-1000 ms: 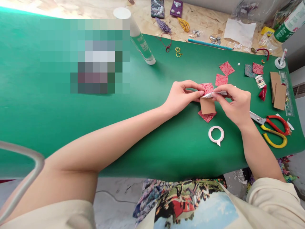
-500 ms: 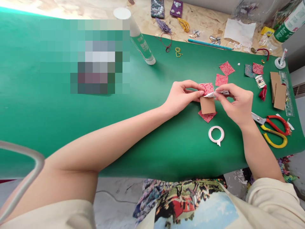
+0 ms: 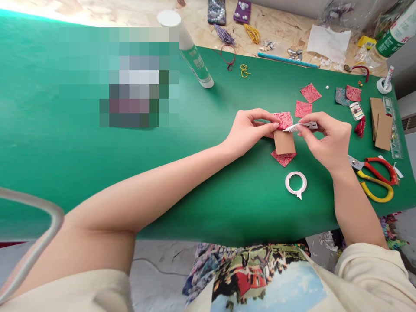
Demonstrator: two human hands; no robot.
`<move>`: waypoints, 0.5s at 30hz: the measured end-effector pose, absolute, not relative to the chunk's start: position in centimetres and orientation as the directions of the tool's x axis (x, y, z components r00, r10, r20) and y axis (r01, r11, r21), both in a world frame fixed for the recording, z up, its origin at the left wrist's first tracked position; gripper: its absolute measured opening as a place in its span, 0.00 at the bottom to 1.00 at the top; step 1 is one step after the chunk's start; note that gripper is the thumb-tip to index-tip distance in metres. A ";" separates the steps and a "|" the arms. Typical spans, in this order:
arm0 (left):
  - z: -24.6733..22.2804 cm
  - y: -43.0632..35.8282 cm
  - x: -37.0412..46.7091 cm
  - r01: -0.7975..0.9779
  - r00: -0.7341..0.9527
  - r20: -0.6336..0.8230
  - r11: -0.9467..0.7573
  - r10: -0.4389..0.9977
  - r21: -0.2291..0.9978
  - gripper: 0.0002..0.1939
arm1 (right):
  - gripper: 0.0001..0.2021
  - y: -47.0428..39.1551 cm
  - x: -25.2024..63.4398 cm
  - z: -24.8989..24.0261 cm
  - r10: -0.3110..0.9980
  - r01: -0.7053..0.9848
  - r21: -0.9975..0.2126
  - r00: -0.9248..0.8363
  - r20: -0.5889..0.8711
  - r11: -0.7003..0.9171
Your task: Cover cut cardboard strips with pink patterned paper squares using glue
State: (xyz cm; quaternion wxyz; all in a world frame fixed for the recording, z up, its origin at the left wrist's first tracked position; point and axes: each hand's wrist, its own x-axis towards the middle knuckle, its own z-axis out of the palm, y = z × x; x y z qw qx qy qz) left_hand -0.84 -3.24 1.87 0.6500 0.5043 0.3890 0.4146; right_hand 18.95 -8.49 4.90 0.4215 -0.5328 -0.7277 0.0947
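Note:
My left hand (image 3: 255,131) pinches the left edge of a red patterned fabric piece (image 3: 284,119), which lies over the upper part of a brown cardboard piece (image 3: 284,143). Between the thumb and fingers of my right hand (image 3: 325,136) is a small white tube (image 3: 307,125). Its tip points left, at the fabric's lower edge above the bare cardboard. Another red patterned square (image 3: 284,159) shows partly from under the cardboard. Two more red squares (image 3: 311,92) (image 3: 303,108) lie beyond the right hand.
A white tape roll (image 3: 295,185) lies near the front. Scissors (image 3: 377,171), cardboard strips (image 3: 383,132) and a clear ruler (image 3: 397,149) are at the right. A tall glue bottle (image 3: 198,65) stands behind, left of a blue pencil (image 3: 287,60).
My right hand and the white tube have shifted slightly right, so the tip sits farther along the fabric's lower edge. My left hand keeps its hold on the fabric.

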 end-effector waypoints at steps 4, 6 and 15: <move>2.0 -3.3 -0.8 -0.173 0.353 -0.078 0.147 0.932 0.974 0.10 | 0.02 -8.6 19.1 5.1 0.850 0.698 -0.581 -0.076 0.521 0.418; 2.1 -3.3 -0.8 -0.173 0.351 -0.081 0.149 0.933 0.974 0.10 | 0.02 -8.6 19.2 5.1 0.847 0.697 -0.581 -0.071 0.527 0.420; 1.9 -3.2 -0.9 -0.164 0.344 -0.093 0.158 0.934 0.974 0.10 | 0.03 -8.6 19.5 5.3 0.844 0.713 -0.564 -0.075 0.531 0.417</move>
